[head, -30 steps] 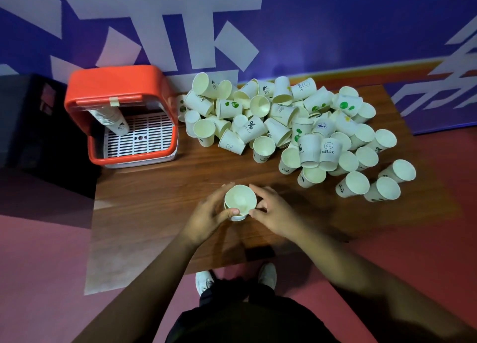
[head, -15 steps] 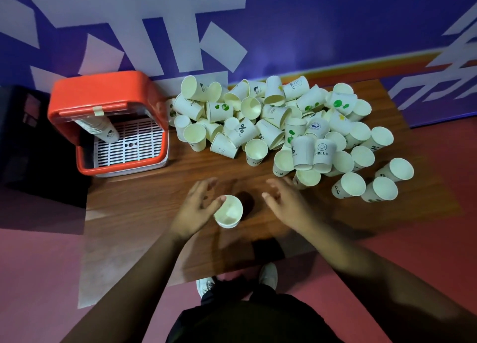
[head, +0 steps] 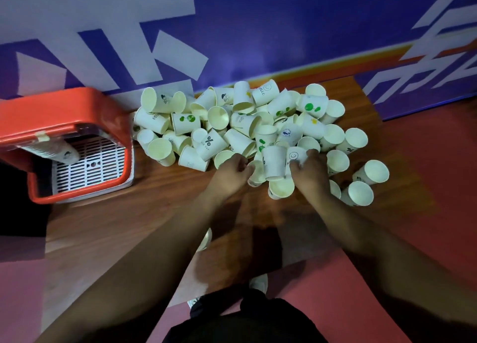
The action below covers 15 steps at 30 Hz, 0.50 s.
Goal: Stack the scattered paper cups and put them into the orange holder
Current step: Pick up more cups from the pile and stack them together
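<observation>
Many paper cups (head: 240, 125) lie in a loose heap at the far side of the wooden table (head: 124, 226), some on their sides, some with the mouth up. One stack of cups (head: 54, 153) lies inside the orange holder (head: 72, 105), which stands just beside the heap, at its left. The right hand (head: 311, 174) has its fingers curled round a smiley cup (head: 294, 156) at the near edge of the heap. The left hand (head: 232, 171) has curled fingers against a lying cup (head: 255, 173); whether it holds this cup I cannot tell. Behind is a purple wall (head: 284, 32).
</observation>
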Each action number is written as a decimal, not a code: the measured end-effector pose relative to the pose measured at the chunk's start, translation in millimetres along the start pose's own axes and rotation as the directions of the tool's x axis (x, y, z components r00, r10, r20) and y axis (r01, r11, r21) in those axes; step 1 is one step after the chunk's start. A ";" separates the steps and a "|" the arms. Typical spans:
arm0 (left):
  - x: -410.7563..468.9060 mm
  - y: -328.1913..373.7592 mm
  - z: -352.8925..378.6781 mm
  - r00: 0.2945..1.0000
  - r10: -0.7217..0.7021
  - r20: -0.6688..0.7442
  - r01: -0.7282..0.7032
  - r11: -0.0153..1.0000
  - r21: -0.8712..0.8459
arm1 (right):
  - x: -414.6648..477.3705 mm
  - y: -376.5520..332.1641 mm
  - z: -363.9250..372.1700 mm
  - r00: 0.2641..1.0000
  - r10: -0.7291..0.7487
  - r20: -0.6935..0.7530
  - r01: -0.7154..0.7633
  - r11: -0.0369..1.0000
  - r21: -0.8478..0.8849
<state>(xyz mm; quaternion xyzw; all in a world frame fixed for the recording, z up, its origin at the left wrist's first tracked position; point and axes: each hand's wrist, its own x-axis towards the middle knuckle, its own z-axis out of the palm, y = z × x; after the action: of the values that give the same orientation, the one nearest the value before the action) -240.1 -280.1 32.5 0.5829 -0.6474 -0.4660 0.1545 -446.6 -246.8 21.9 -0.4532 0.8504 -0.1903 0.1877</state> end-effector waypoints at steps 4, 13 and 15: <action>37.6 20.4 35.7 0.987 -0.148 0.055 0.147 0.989 0.024 | 11.4 6.6 3.7 0.999 0.033 0.031 -0.034 0.998 0.054; 61.6 29.2 71.7 0.980 -0.196 -0.025 0.194 0.980 -0.052 | 28.5 21.3 7.0 0.990 0.087 0.109 -0.109 0.971 0.212; 55.4 31.3 67.4 0.980 -0.190 -0.063 0.181 0.976 -0.123 | 28.1 23.2 1.0 0.990 0.093 0.109 -0.122 0.946 0.300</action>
<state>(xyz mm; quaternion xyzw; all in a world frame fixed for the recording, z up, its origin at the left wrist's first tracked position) -324.4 -304.9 3.0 0.6477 -0.5557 -0.4933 0.1683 -476.9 -258.6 5.5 -0.3800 0.8244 -0.2876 0.3053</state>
